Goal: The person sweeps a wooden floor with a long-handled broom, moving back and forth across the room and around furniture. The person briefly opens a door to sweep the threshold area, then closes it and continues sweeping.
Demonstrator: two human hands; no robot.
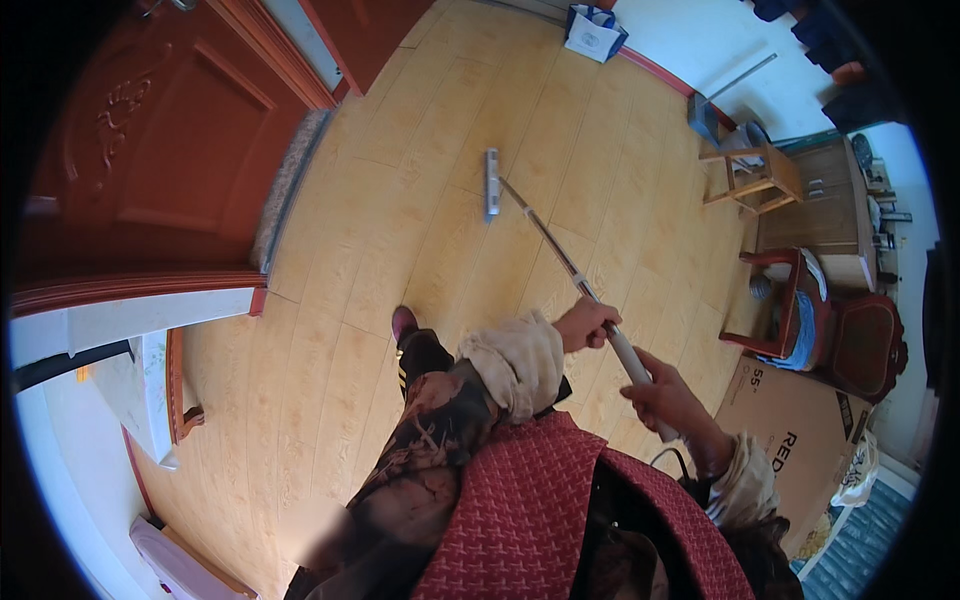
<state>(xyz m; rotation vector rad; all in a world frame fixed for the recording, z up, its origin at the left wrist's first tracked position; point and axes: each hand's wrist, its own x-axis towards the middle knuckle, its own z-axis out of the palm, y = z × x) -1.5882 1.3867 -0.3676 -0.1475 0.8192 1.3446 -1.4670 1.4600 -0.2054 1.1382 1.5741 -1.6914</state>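
Note:
A flat mop stands out in front of me, its narrow head [492,182] resting on the wood-plank floor [390,217]. A shiny metal pole [553,246] slants from the head back to a thick white handle [630,355]. My left hand [589,324] is wrapped around the top of the pole where it meets the white handle. Lower down, nearer my body, my right hand [671,397] holds that handle close to its end. Part of the handle is hidden behind the fingers of both hands.
Red-brown doors [202,150] line the left. To the right are a wooden stool [757,176], a red wooden chair [780,300], a wooden cabinet [810,202] and a large cardboard box [780,442]. A tote bag [594,36] and a long-handled dustpan [703,118] stand by the far wall.

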